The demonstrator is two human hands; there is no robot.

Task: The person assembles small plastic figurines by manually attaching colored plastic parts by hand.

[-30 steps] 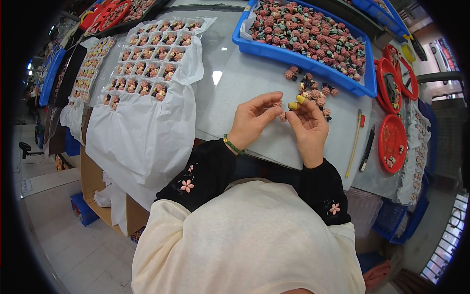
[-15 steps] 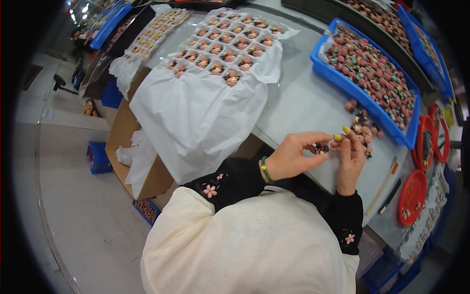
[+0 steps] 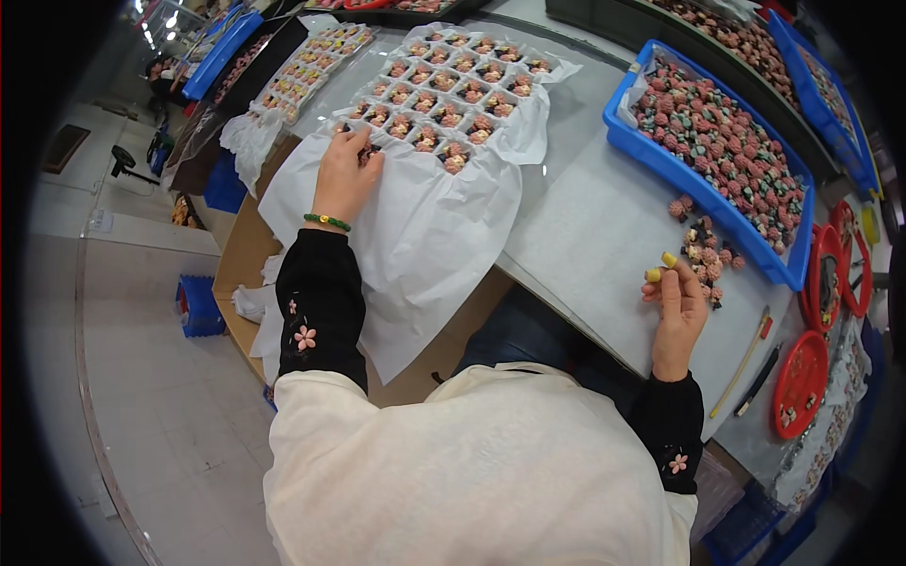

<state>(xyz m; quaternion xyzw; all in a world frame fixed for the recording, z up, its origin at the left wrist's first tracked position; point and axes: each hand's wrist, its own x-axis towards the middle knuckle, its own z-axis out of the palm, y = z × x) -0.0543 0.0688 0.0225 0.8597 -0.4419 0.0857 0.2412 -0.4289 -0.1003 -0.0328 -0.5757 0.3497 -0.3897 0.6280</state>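
My left hand, with a green bead bracelet at the wrist, is at the near left corner of a white compartment tray. Its fingers close around a small pink-and-dark figurine, partly hidden by them. Small pink, cream and dark figurines fill the tray's visible cells. Over on the right, my right hand hovers above the table with bent, slightly parted fingers. Yellow finger covers sit on two of its fingertips, and nothing shows between them. Beside it lies a loose pile of pink and dark pieces.
A blue bin full of pink and dark pieces stands behind the pile. Right of my right hand lie a thin brush, a black tool and a red dish. White sheeting drapes over a cardboard box.
My left hand has moved from beside my right hand leftward to the tray, carrying the small figurine. My right hand has stayed near the pile.
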